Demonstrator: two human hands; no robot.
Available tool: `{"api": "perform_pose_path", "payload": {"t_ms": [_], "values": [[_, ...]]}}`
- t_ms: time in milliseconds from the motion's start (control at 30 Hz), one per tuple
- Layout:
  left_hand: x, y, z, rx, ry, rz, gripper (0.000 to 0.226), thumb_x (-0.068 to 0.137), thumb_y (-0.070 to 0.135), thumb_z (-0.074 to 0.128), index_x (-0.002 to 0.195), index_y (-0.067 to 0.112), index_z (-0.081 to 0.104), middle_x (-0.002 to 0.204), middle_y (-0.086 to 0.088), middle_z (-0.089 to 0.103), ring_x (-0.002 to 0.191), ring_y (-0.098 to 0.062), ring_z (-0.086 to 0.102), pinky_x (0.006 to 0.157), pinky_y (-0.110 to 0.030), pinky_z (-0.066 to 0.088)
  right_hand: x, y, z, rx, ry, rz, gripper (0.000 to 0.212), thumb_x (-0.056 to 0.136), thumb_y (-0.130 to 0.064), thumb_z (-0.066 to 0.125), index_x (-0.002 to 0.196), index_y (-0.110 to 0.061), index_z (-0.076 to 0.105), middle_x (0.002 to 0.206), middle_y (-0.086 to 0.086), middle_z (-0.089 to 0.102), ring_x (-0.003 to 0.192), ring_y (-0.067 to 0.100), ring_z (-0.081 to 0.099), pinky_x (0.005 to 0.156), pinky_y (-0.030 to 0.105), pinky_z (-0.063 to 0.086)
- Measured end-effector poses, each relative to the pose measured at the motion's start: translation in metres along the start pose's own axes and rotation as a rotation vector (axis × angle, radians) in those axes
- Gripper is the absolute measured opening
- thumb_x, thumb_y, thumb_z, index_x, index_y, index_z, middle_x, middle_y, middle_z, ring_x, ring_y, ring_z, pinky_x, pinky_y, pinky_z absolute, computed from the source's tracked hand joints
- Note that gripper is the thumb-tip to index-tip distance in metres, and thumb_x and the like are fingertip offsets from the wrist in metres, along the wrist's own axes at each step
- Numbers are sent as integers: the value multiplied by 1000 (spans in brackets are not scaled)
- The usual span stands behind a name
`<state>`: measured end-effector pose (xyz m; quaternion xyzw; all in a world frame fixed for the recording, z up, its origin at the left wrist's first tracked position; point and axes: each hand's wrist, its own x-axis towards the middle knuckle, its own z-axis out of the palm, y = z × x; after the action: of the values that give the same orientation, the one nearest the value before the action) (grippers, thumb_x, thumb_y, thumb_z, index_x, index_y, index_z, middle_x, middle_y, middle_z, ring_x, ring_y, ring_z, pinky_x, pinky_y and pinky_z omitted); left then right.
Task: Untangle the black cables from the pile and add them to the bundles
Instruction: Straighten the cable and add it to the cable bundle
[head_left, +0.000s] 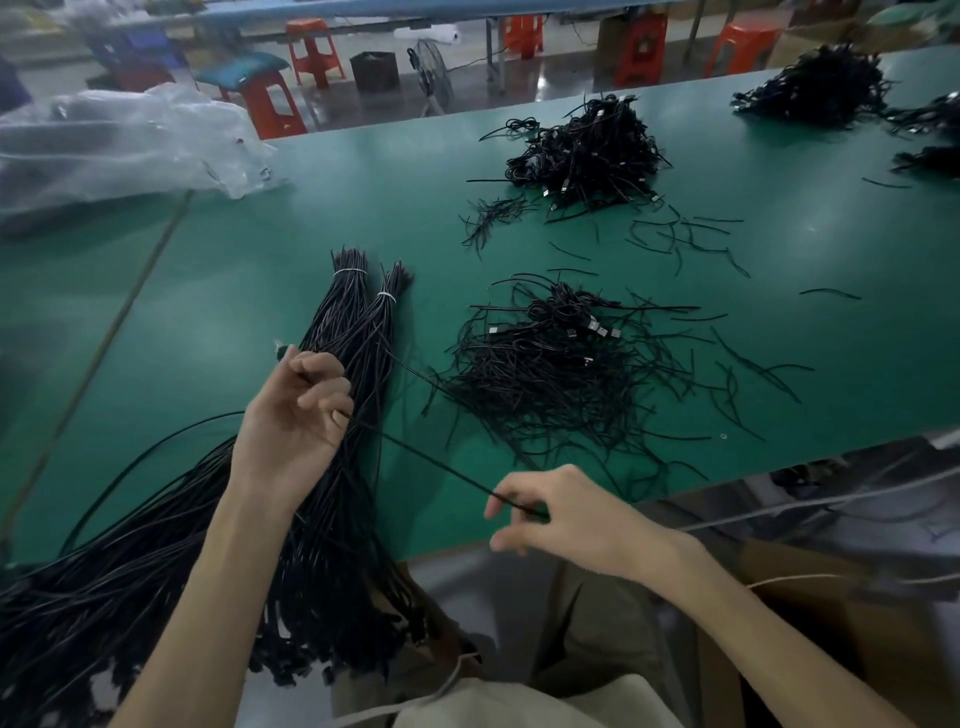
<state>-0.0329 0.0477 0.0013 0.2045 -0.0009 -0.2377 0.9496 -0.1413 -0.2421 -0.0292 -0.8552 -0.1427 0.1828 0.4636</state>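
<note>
One black cable (436, 462) is strung taut between both hands above the near table edge, just in front of the tangled pile (561, 374). Left hand (296, 410) is curled, fingers closed on one end of the cable directly over the bundles (358, 332); right hand (561, 512) pinches the other end between thumb and forefinger, remaining fingers loose. Judged handling: thin, light, limp, smooth jacket, likely to snag on neighbouring strands, so grip near an end and draw slowly rather than yank. Two bundles are tied near their far tips with pale ties (349, 272); their near ends spill off the green table (270, 249). More piles (587, 150) lie farther back; a plastic bag (119, 140) lies far left.
</note>
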Motion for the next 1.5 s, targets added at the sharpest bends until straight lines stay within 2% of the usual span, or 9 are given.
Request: {"api": "perform_pose_path", "payload": {"t_ms": [300, 433, 667, 800, 833, 867, 1067, 1233, 1500], "values": [[-18, 1, 15, 23, -355, -282, 56, 116, 35, 11, 113, -1, 55, 68, -9, 66, 34, -14, 33, 34, -26, 30, 24, -28, 25, 199, -72, -79, 39, 106, -43, 52, 78, -18, 65, 57, -10, 52, 49, 8, 51, 60, 31, 48], [-37, 5, 17, 660, -568, -354, 46, 115, 18, 26, 118, -17, 55, 65, -11, 71, 28, -24, 38, 33, -26, 34, 33, -27, 12, 391, 21, 50, 49, 105, -48, 52, 67, -17, 50, 50, -10, 38, 43, 12, 33, 50, 28, 36], [-43, -39, 28, 1518, -600, -469, 39, 112, 29, 39, 137, 16, 65, 134, -1, 70, 125, -23, 66, 108, -43, 50, 48, -58, 1, 545, 106, -6, 51, 107, -47, 47, 67, -16, 53, 52, -6, 39, 45, 11, 32, 48, 25, 32], [-43, -60, 32, 1429, -249, -189, 16, 106, 36, 38, 100, 22, 43, 105, 0, 38, 100, -22, 36, 86, -49, 26, 46, -74, 4, 347, 229, -171, 49, 108, -42, 45, 69, -14, 57, 49, -11, 47, 45, 3, 40, 50, 15, 34], [-42, -63, 28, 1418, -198, -169, 42, 108, 34, 38, 79, 42, 66, 86, 34, 50, 76, 11, 42, 82, -13, 32, 44, -76, 3, 271, 270, -202, 48, 108, -41, 45, 70, -15, 58, 50, -13, 49, 46, 4, 43, 54, 15, 36], [-40, -64, 24, 1389, -171, -166, 42, 110, 33, 37, 111, 23, 77, 105, 6, 79, 101, -6, 72, 95, -27, 54, 42, -77, 3, 201, 301, -231, 46, 109, -40, 45, 71, -17, 59, 51, -16, 52, 48, 4, 46, 56, 16, 37], [-29, -68, 19, 1005, -217, -60, 52, 113, 35, 19, 156, 15, 41, 160, -3, 44, 149, -18, 39, 121, -30, 33, 36, -77, 24, 305, 245, -267, 40, 111, -31, 44, 78, -13, 57, 52, -7, 47, 47, 16, 42, 50, 30, 38], [-27, -61, 29, 577, -251, 9, 65, 105, 45, 19, 149, 12, 52, 158, -11, 46, 148, -26, 42, 113, -31, 42, 40, -63, 42, 577, 95, -261, 41, 110, -30, 44, 78, -7, 54, 52, -6, 41, 44, 8, 33, 47, 16, 29], [-40, -37, 40, 379, -315, -26, 53, 113, 42, 27, 89, 16, 66, 58, 11, 51, 42, -7, 39, 55, -19, 41, 56, -41, 27, 426, -44, -159, 55, 97, -58, 47, 63, -15, 41, 50, -10, 36, 43, 8, 30, 47, 16, 29]]}}
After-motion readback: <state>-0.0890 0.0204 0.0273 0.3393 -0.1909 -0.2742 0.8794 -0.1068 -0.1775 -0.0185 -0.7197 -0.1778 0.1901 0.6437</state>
